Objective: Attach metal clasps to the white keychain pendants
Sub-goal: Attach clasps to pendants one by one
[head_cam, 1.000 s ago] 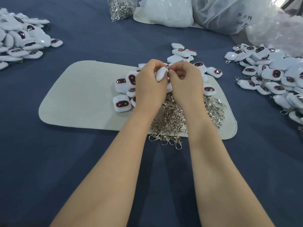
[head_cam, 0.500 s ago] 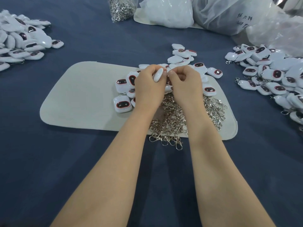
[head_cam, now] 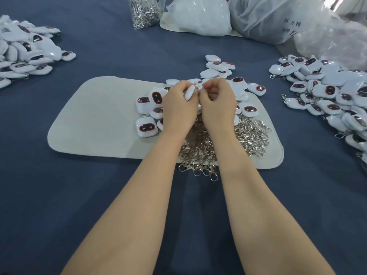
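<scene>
My left hand [head_cam: 178, 108] grips a white pendant [head_cam: 189, 93] edge-on above the grey mat [head_cam: 95, 120]. Right beside it, my right hand [head_cam: 217, 104] pinches a small metal ring [head_cam: 200, 88] of a clasp against the pendant's top. Both hands hover over a heap of loose silver clasps [head_cam: 252, 135] at the mat's near edge. Loose white pendants with dark red-rimmed faces [head_cam: 146, 127] lie on the mat to the left of and behind my hands.
A big pile of pendants [head_cam: 325, 92] with clasps lies at the right, another pile [head_cam: 25, 52] at the far left. A clear bag of clasps [head_cam: 146, 10] and white plastic bags [head_cam: 200, 16] stand at the back of the blue cloth.
Both hands have sunk a little toward the mat, still together. The pendant stays in my left hand and the clasp ring now shows between my fingertips.
</scene>
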`<action>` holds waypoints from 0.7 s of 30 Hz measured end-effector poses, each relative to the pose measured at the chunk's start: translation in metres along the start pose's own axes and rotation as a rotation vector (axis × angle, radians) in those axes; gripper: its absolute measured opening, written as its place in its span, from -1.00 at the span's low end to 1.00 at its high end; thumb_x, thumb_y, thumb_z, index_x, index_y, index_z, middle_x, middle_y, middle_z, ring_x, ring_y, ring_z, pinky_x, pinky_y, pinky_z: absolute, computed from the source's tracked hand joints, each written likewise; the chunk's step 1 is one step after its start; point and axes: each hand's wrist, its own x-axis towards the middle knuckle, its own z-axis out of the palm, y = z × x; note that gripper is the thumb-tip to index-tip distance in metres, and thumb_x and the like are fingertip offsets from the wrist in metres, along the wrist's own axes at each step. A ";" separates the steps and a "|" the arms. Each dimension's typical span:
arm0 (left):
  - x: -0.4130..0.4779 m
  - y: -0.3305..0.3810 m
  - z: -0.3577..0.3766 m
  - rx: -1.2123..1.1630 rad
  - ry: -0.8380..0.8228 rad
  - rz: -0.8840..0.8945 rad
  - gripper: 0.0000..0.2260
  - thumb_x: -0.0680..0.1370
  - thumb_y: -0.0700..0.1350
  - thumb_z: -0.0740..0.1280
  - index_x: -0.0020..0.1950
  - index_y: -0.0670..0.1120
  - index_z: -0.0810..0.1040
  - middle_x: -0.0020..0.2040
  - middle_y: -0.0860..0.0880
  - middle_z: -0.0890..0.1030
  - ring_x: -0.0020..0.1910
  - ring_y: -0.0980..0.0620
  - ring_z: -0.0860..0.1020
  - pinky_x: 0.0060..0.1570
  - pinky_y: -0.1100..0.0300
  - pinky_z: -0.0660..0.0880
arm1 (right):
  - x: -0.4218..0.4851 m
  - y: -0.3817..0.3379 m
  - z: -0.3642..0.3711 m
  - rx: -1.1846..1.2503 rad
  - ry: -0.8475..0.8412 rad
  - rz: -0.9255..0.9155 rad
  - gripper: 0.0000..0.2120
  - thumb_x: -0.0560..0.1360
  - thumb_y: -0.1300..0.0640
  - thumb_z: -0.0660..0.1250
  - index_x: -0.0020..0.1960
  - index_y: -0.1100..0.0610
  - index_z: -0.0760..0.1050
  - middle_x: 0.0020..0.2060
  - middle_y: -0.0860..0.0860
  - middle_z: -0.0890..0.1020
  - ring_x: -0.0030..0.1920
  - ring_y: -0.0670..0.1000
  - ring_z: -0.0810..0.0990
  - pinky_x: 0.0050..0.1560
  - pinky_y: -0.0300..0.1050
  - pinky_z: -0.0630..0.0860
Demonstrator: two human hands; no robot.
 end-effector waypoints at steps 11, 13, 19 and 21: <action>0.018 -0.008 -0.002 0.027 -0.003 -0.060 -0.89 0.55 -0.17 0.28 -0.15 -0.09 0.57 -0.25 0.04 0.56 -0.21 0.03 0.50 -0.23 0.25 0.38 | 0.011 0.006 0.009 -0.033 -0.018 -0.018 -0.91 0.47 0.32 0.30 -0.03 0.21 0.49 -0.26 -0.14 0.50 -0.26 -0.22 0.46 -0.18 -0.49 0.39; 0.017 -0.009 -0.002 0.044 0.002 -0.041 -0.87 0.55 -0.18 0.27 -0.14 -0.13 0.59 -0.24 0.01 0.56 -0.22 0.04 0.47 -0.27 0.28 0.34 | 0.011 0.007 0.009 -0.054 -0.033 -0.023 -0.91 0.47 0.32 0.30 -0.03 0.22 0.49 -0.28 -0.17 0.48 -0.27 -0.22 0.45 -0.18 -0.46 0.40; 0.015 -0.009 -0.001 0.089 0.017 -0.013 -0.87 0.56 -0.19 0.26 -0.17 -0.12 0.54 -0.27 0.04 0.52 -0.30 0.11 0.43 -0.33 0.32 0.27 | 0.012 0.009 0.009 -0.080 -0.055 -0.042 -0.90 0.45 0.33 0.29 -0.09 0.16 0.45 -0.31 -0.17 0.47 -0.32 -0.22 0.43 -0.20 -0.43 0.39; 0.015 -0.009 -0.001 0.106 0.012 -0.010 -0.88 0.56 -0.19 0.25 -0.17 -0.08 0.50 -0.30 0.09 0.49 -0.33 0.17 0.42 -0.37 0.41 0.28 | 0.012 0.009 0.008 -0.079 -0.072 -0.058 -0.88 0.45 0.33 0.28 -0.11 0.14 0.43 -0.32 -0.16 0.47 -0.33 -0.21 0.41 -0.22 -0.42 0.38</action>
